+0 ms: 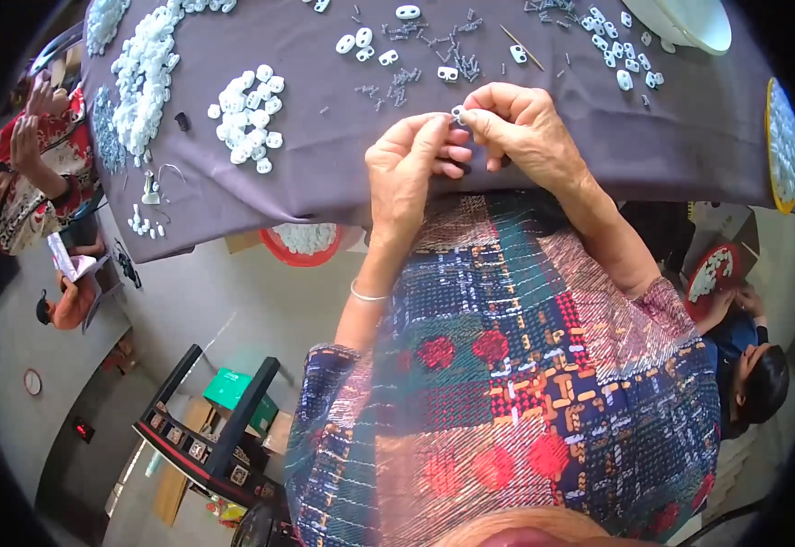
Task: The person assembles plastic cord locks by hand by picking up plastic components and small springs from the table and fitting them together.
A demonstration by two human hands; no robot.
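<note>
Close together at the table's near edge, my hands meet over a small white two-holed piece that looks like a cord lock part. My right hand pinches it between thumb and forefinger. Thumb and forefinger of my left hand are pressed together against its left side; whatever tiny thing they hold is hidden. Just beyond lie several loose small grey springs and a matching white oval piece. A thin wooden stick rests beside another white piece.
White round caps form a pile at left, with a larger heap beyond. More two-holed pieces lie right, near a white bowl. A yellow-rimmed tray stands at the right edge. Other people sit at both sides.
</note>
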